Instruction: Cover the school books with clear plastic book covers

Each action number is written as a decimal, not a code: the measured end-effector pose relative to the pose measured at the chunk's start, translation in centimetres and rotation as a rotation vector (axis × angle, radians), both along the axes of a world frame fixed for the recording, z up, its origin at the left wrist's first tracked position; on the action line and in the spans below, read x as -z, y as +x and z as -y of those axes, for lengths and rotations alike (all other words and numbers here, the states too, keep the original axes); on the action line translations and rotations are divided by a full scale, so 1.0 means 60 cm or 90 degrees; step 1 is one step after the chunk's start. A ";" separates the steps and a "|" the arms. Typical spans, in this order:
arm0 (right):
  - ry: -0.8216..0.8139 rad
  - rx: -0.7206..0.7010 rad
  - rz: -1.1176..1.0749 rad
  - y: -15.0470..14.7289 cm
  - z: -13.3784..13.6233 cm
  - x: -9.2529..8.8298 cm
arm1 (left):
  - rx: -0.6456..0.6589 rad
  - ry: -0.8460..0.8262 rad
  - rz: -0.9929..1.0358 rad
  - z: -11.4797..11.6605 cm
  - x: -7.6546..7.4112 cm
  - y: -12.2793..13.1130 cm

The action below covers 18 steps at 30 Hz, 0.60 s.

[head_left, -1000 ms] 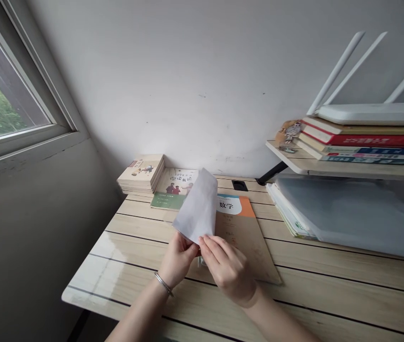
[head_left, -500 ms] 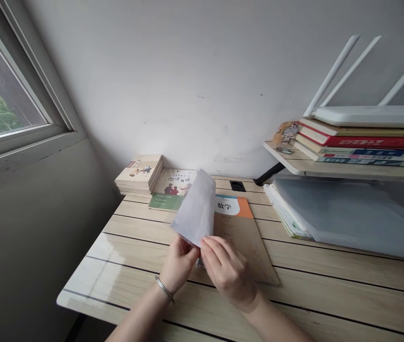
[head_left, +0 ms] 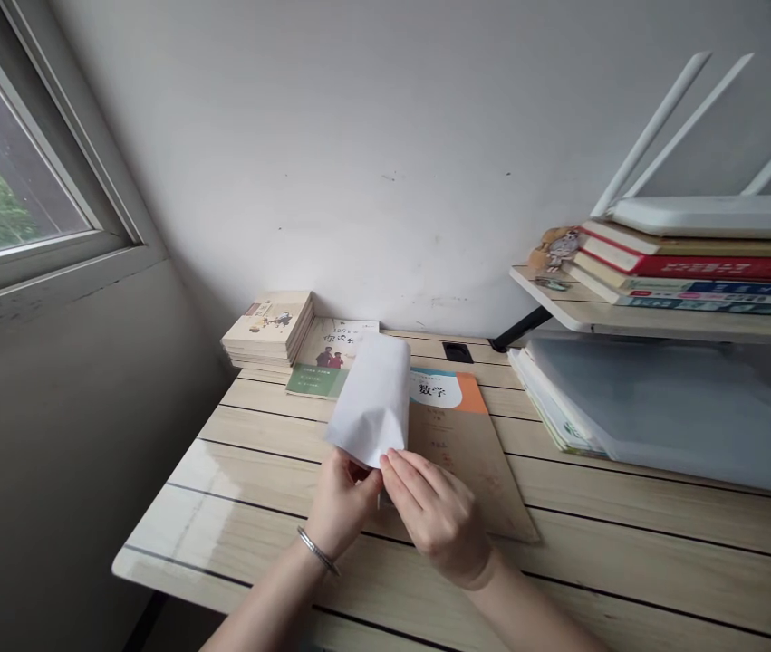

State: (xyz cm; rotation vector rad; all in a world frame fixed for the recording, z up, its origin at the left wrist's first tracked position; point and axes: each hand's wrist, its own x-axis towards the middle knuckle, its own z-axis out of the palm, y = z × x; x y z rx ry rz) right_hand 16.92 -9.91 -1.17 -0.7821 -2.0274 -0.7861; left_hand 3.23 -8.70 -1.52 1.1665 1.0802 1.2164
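A sheet of white paper (head_left: 372,394), bent over on itself, is held above the desk between my two hands. My left hand (head_left: 342,503), with a silver bangle at its wrist, grips the paper's near left edge from below. My right hand (head_left: 434,512) pinches the near right corner between thumb and fingers. Whatever lies under the paper between the hands is mostly hidden. Beneath the right hand lies a textbook (head_left: 473,462) with a tan, blue and orange cover. A green and white book (head_left: 321,362) lies behind the paper, partly covered by it.
On the striped wooden desk (head_left: 263,471), a stack of small books (head_left: 268,330) stands at the back left. To the right, a raised shelf (head_left: 589,312) carries books (head_left: 698,267) and a white router (head_left: 731,215). Clear folders (head_left: 657,398) lie below it. A black desk socket (head_left: 457,352) sits near the wall.
The paper's far end has tipped lower and its near part has creased, catching more light. Both hands keep their hold in nearly the same place. The view has shifted slightly.
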 end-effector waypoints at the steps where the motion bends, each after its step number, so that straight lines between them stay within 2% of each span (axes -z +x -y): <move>1: -0.002 -0.004 -0.001 0.000 0.001 -0.001 | 0.001 -0.003 0.006 0.000 -0.002 0.000; 7: -0.063 0.015 -0.024 0.002 0.007 0.001 | -0.054 -0.020 0.068 0.004 -0.012 0.003; 11: -0.051 0.016 -0.035 0.005 0.008 0.003 | -0.094 -0.011 0.089 0.006 -0.008 0.003; 15: -0.023 0.009 -0.006 0.003 0.010 0.001 | -0.077 -0.007 0.065 0.004 -0.003 0.000; 18: -0.006 0.004 0.009 0.000 0.010 0.000 | -0.040 -0.002 -0.008 0.004 -0.002 -0.002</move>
